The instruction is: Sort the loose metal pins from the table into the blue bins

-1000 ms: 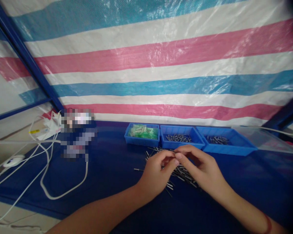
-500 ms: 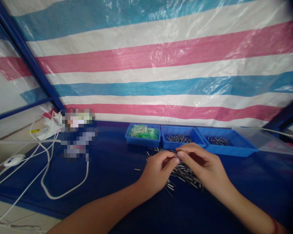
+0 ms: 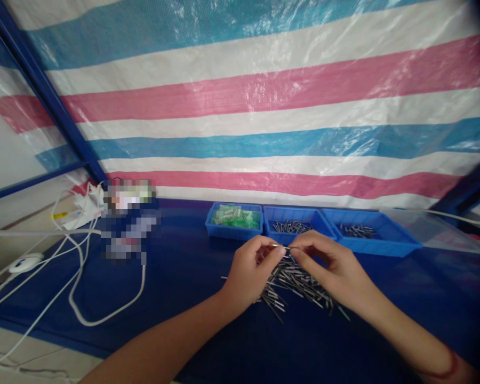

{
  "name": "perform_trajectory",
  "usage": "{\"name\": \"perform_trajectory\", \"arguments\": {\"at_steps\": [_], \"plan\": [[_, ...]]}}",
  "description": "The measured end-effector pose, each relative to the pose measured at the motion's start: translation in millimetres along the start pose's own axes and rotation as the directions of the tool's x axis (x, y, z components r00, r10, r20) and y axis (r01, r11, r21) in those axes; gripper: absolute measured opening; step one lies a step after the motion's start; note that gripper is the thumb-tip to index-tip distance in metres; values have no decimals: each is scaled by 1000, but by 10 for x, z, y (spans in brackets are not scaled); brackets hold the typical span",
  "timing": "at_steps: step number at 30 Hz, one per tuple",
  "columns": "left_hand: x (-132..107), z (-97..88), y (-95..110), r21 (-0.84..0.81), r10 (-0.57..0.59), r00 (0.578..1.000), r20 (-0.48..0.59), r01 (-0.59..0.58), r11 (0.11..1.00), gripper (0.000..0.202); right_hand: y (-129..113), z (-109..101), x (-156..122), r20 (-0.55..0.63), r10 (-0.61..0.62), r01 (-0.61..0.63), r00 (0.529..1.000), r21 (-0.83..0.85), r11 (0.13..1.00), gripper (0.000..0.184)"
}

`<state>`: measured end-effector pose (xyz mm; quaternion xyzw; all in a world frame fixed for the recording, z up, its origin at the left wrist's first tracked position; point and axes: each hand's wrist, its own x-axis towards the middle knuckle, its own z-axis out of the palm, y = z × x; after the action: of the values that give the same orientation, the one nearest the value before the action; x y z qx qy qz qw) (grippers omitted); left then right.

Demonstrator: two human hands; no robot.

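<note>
A thin silvery blind rivet (image 3: 281, 246) spans the gap between my fingertips. My left hand (image 3: 251, 266) is closed, thumb and forefinger pinching one end of it. From the other side, my right hand (image 3: 331, 262) pinches its darker end. Beneath both hands lies a loose pile of blind rivets (image 3: 300, 280), partly covered by my fingers. Just beyond stands a blue bin (image 3: 260, 233) of green-and-clear plastic packets (image 3: 234, 217). A middle blue bin (image 3: 323, 221) and a right blue bin (image 3: 396, 242) contain small metal rivets (image 3: 358, 230).
White cables (image 3: 80, 314) loop over the left of the dark blue table (image 3: 176, 298), near a white plug or switch (image 3: 26, 263). Blurred-out items (image 3: 132, 234) sit behind them. A clear plastic sheet (image 3: 436, 229) lies right of the bins. Behind hangs a striped tarp (image 3: 264, 101).
Both hands have risen slightly, and the rivet between the fingertips shows more plainly. My left hand has shifted a little, uncovering more of the pile below.
</note>
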<state>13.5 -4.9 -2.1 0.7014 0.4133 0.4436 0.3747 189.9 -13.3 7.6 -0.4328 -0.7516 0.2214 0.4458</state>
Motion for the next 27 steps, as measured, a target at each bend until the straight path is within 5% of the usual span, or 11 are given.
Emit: {"name": "perform_trajectory", "arguments": {"at_steps": [3, 7, 12, 16, 20, 27], "plan": [[20, -39, 25, 123, 68, 996, 65, -76, 989, 21, 71, -94, 48, 45, -52, 57, 998, -116, 992, 15], [1, -70, 25, 374, 234, 940, 249, -316, 872, 30, 256, -401, 125, -156, -27, -31, 987, -355, 934, 18], [-79, -45, -42, 494, 271, 843, 466, -501, 710, 44, 648, -913, 133, -374, 43, -310, 927, -694, 650, 16], [-109, -12, -104, 548, 237, 820, 521, -535, 643, 36, 988, -1151, 69, -409, 3, -359, 913, -799, 482, 20], [-101, -2, -121, 568, 230, 820, 524, -538, 623, 24, 1034, -1153, 63, -365, -132, -250, 922, -818, 518, 25], [-90, 17, -130, 579, 249, 823, 511, -543, 608, 17, 546, -742, 128, -220, -89, -112, 971, -755, 646, 25]]}}
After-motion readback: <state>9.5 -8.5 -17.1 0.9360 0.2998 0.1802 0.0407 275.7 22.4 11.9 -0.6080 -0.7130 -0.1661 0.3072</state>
